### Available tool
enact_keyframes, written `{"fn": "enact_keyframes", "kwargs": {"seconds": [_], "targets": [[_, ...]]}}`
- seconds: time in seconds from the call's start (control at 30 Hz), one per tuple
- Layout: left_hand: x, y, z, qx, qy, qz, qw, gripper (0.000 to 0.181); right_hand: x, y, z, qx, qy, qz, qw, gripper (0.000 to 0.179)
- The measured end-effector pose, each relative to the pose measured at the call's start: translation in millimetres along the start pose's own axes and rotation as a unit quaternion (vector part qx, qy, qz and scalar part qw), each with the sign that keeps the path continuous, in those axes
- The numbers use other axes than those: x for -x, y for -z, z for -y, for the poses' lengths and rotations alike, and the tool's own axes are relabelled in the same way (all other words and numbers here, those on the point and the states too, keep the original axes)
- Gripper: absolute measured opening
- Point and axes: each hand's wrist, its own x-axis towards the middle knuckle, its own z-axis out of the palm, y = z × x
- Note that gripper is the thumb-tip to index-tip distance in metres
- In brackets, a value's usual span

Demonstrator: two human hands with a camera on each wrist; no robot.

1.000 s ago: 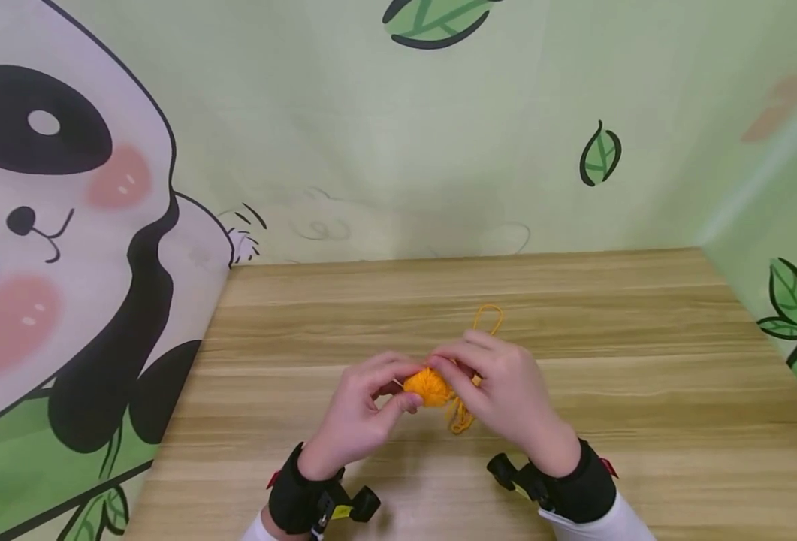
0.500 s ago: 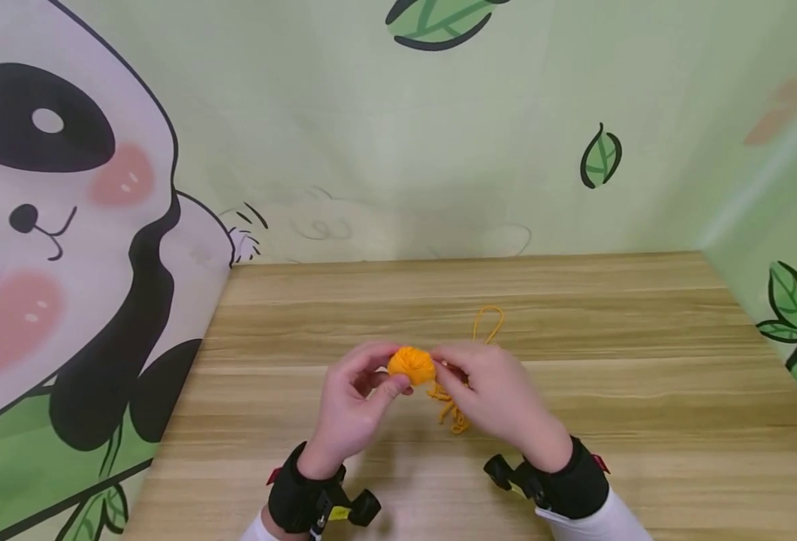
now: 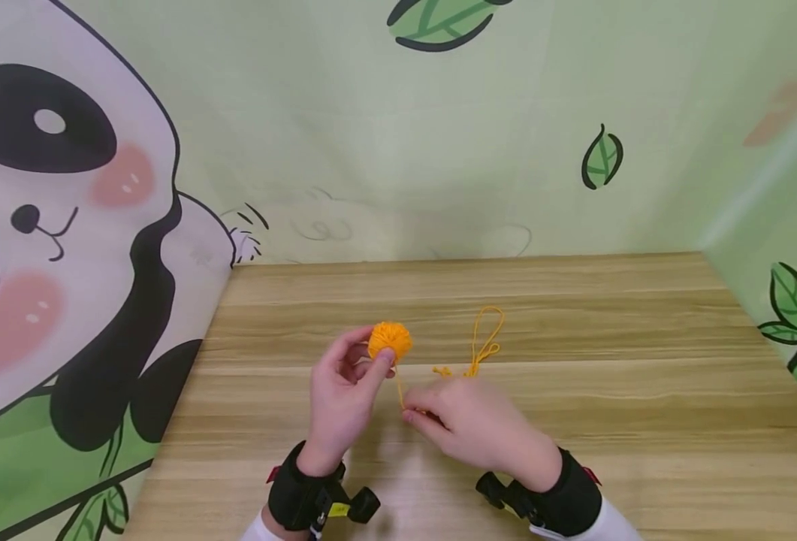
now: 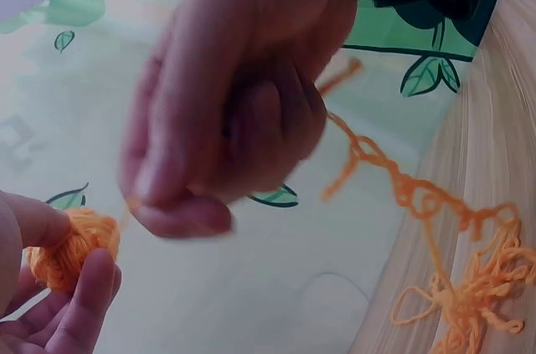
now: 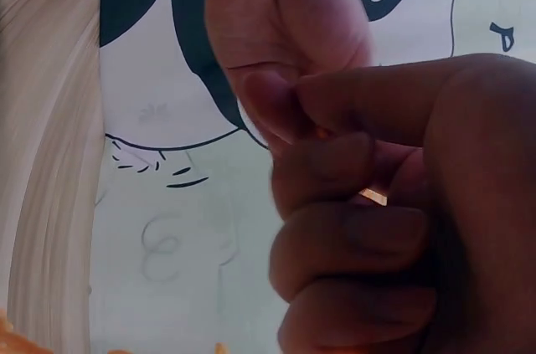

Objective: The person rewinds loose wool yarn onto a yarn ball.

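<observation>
Fingers and thumb of the left hand [image 3: 342, 398] are curled around a small, round ball of orange yarn [image 3: 390, 338] above the pale wood-grain table [image 3: 641, 338], while its thin orange strand [image 3: 400, 387] is pinched by the right hand [image 3: 482, 422], seemingly for tautness.

Head view: right hand [image 3: 482, 428] hides part of loose yarn [image 3: 484, 351]; left hand [image 3: 342, 398] covers lower side of orange ball [image 3: 390, 336]; table [image 3: 641, 323], near edge and corners cropped. Left-wrist view: right hand blurred, loose yarn cropped below
</observation>
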Motion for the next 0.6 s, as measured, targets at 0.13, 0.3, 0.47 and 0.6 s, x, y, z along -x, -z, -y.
{"fn": "enact_keyframes", "kwargs": {"seconds": [0.13,0.3,0.47,0.6], "targets": [[-2.2,-1.5,-6.4,-0.027,-0.004,-0.001,0.9996,0.033,2.0,4.4,4.1,-0.030,0.009,-0.025,0.9992,0.018],[-3.0,-6.1,-25.3,-0.063,-0.022,0.020,0.9976,0.030,4.9,13.8,4.8,-0.074,0.026,-0.092,0.9927,0.013],[-0.5,-6.3,-25.5,-0.087,-0.043,0.079,0.9922,0.030,8.1,22.4,-0.5,-0.070,0.022,-0.177,0.9815,0.008],[2.3,-4.7,-10.7,-0.096,-0.063,0.119,0.9862,0.032,8.7,27.2,-5.9,-0.036,0.021,-0.238,0.9703,0.008]]}}
